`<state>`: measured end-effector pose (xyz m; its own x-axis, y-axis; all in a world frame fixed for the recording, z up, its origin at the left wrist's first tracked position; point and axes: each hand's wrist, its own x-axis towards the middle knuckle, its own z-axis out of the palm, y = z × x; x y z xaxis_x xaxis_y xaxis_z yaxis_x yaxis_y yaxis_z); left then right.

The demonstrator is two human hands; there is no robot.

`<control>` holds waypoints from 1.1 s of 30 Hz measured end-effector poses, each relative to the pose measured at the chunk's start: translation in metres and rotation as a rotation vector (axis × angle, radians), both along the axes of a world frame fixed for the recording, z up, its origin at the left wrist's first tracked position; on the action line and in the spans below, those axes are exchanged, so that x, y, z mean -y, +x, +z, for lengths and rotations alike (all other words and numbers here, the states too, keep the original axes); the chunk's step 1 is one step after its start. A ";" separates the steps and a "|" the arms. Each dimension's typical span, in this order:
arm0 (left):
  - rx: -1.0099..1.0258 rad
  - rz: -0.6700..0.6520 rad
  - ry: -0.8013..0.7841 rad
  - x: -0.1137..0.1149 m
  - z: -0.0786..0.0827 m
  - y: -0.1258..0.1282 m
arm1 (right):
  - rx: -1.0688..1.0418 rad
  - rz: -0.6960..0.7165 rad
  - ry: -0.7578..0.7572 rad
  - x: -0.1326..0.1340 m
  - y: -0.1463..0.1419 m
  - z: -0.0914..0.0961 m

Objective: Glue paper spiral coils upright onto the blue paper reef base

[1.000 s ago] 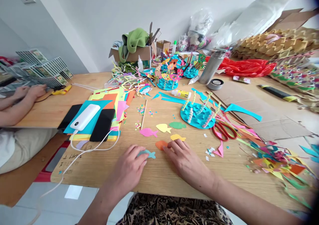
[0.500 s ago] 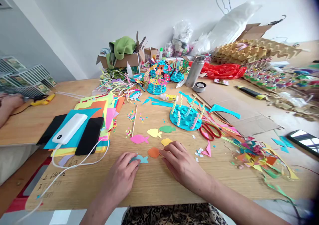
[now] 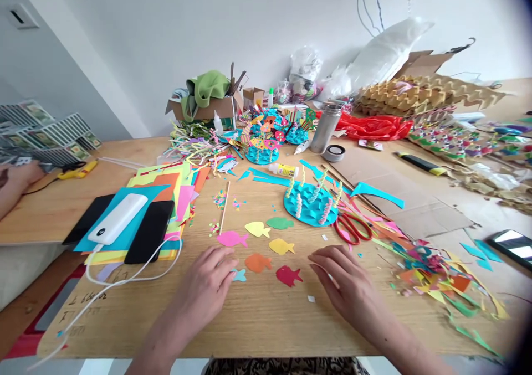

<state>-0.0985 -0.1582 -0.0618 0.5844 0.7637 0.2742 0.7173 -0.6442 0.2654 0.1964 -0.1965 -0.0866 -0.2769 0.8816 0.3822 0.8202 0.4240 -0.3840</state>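
Several paper fish lie flat on the wooden table: pink (image 3: 231, 239), yellow (image 3: 257, 229), green (image 3: 280, 222), golden yellow (image 3: 281, 246), orange (image 3: 257, 262) and dark red (image 3: 288, 276). My left hand (image 3: 211, 280) rests with its fingers stretched over a light blue paper fish (image 3: 239, 275), of which mainly the tail shows. To the right of the dark red fish, my right hand (image 3: 347, 281) lies on the table, fingers loosely bent and apart, with nothing visible in it. Beyond the fish stands a blue scalloped disc (image 3: 310, 202) with curled paper strips upright on it.
Red-handled scissors (image 3: 353, 228) lie beside paper scraps (image 3: 432, 264) at right. A thin stick (image 3: 225, 207), a glue bottle (image 3: 284, 169) and a steel flask (image 3: 326, 128) are farther back. At left, a power bank (image 3: 117, 217) and phone (image 3: 150, 232) sit on coloured paper. Another person's hand (image 3: 22, 174) shows far left.
My right hand has moved right, away from the orange fish. The dark red fish now shows on the table, and the golden yellow and orange fish are uncovered. My left hand covers more of the blue fish.
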 end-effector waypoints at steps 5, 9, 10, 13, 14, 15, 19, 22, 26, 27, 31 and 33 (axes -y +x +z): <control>-0.010 -0.017 -0.032 -0.008 0.010 0.004 | 0.215 -0.095 0.100 -0.010 0.029 -0.022; 0.023 -0.028 -0.088 -0.015 0.024 0.008 | 0.258 -0.012 0.215 -0.016 0.043 -0.027; 0.029 -0.023 -0.092 -0.018 0.028 0.010 | 0.243 -0.015 0.247 -0.018 0.045 -0.025; 0.012 0.020 -0.107 -0.032 0.037 0.014 | 0.201 -0.006 0.312 -0.028 0.047 -0.011; -0.009 0.033 -0.108 -0.038 0.038 0.016 | 0.193 0.005 0.316 -0.032 0.047 -0.005; -0.022 0.058 -0.088 -0.045 0.039 0.017 | 0.189 0.019 0.315 -0.037 0.045 0.000; -0.072 0.167 -0.022 -0.070 0.032 0.022 | 0.218 0.080 0.299 -0.053 0.032 0.016; -0.082 0.203 -0.022 -0.081 0.020 0.024 | 0.219 0.139 0.255 -0.062 0.017 0.026; -0.052 0.318 0.008 -0.085 -0.001 0.025 | 0.186 0.246 0.158 -0.079 -0.005 0.050; -0.049 0.331 0.021 -0.085 -0.006 0.025 | 0.186 0.282 0.135 -0.086 -0.010 0.059; -0.070 0.347 0.068 -0.085 -0.020 0.027 | 0.157 0.407 0.071 -0.126 -0.031 0.094; -0.060 0.352 0.055 -0.085 -0.023 0.028 | 0.157 0.415 0.035 -0.153 -0.043 0.107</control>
<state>-0.0702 -0.0730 -0.0850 0.3042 0.9063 0.2934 0.9111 -0.3667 0.1883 0.1530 -0.0436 0.0207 -0.6617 0.6709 0.3347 0.6249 0.7402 -0.2481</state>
